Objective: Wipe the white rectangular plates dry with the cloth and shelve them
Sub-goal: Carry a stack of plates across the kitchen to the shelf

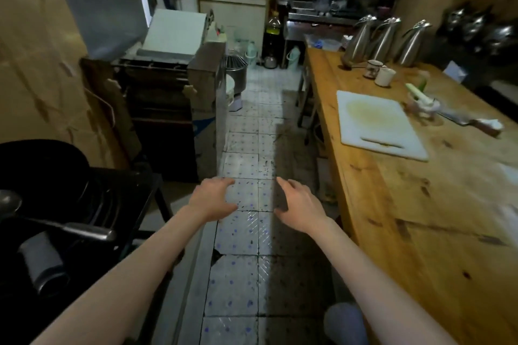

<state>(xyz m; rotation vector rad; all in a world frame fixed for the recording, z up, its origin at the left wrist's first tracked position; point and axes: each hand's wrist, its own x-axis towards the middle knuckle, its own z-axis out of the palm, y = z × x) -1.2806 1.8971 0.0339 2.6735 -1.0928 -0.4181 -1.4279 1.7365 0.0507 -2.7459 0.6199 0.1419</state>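
Head view: left hand [214, 199] and right hand [298, 206] loosely spread, empty, over the floor [246, 232]. No plates or cloth visible; tabletop [420, 204] at 3 o'clock, nearer the right.

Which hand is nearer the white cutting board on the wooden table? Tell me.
Right. The right hand hangs over the floor just beside the table edge, below the white cutting board in the picture. The left hand is farther off, over the aisle toward the dark stove side.
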